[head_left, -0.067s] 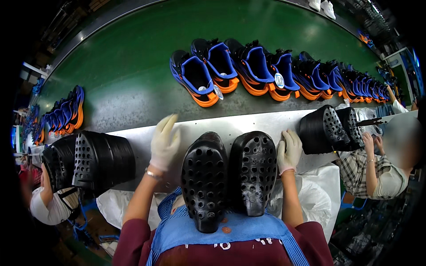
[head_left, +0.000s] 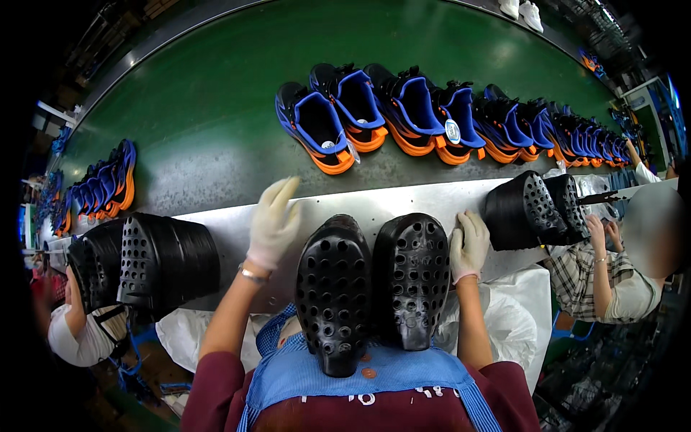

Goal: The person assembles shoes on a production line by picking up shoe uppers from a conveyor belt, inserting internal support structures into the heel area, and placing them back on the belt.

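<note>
Two black foot-shaped forms with rows of round holes stand before me, the left form [head_left: 334, 295] and the right form [head_left: 412, 281]. My left hand [head_left: 276, 227], in a pale glove, is raised over the metal ledge to the left of them. Its fingers stretch forward, holding nothing, short of the nearest sneaker. Beside the right form my right hand [head_left: 470, 246], gloved too, lies with its fingers extended and empty. Beyond the ledge, a black, blue and orange sneaker [head_left: 317, 133] is first in a long row of such shoes.
The silver ledge [head_left: 360, 201] borders a green work surface [head_left: 209, 93]. Black holed forms [head_left: 169, 259] stand at left, and more forms [head_left: 515, 209] at right. A second sneaker cluster [head_left: 108, 180] sits far left. Co-workers are seated on both sides, one with raised hands [head_left: 604, 234].
My left hand has moved slightly forward and to the right, toward the nearest sneaker. The right hand and the black forms look nearly the same.
</note>
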Demonstrator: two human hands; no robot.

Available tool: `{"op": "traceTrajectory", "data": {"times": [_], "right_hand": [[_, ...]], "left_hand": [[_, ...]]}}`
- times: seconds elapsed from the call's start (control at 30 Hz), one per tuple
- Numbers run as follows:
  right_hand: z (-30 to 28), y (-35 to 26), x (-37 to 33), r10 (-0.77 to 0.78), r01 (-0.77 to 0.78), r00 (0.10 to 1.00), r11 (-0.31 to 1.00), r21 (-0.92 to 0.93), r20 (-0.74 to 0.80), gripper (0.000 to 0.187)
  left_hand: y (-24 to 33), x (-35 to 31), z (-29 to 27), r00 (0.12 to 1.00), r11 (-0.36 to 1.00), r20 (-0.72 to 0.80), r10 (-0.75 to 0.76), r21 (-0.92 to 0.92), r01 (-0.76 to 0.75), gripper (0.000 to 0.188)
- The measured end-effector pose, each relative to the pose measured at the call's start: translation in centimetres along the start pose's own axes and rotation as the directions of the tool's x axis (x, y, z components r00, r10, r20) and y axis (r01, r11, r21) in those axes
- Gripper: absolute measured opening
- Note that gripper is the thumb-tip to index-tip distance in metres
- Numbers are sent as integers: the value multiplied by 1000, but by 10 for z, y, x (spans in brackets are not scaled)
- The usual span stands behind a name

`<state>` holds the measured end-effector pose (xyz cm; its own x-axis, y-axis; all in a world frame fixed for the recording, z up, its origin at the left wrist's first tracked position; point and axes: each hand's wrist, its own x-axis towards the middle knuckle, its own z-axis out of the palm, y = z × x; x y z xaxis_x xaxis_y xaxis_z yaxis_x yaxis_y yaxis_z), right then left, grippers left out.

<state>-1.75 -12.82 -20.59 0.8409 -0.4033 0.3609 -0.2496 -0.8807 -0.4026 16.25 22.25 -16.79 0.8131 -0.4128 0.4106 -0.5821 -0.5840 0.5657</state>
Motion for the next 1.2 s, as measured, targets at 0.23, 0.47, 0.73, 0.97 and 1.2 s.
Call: {"op": "traceTrajectory", "data": {"times": [0.23,0.47,0.73,0.97,1.2], "right_hand": [[1,7,0,-20,20,1000,1000,-5,-14,27],[4,14,4,-31,31,999,1000,6,-28,26],[5,24,3,-21,22,999,1000,8,-34,26],[5,29,4,-28,28,1000,1000,-12,-8,26],[4,30,3,-5,5,1000,1000,-25,-13,28]], "left_hand": [[54,108,43,963,955,229,-143,288,73,60],[36,156,73,857,950,438,-271,264,165,30],[15,204,-3,795,974,566,-218,78,211,51],[-3,202,-12,812,988,563,-153,64,142,50],[3,155,20,791,992,598,-129,72,107,40]]}}
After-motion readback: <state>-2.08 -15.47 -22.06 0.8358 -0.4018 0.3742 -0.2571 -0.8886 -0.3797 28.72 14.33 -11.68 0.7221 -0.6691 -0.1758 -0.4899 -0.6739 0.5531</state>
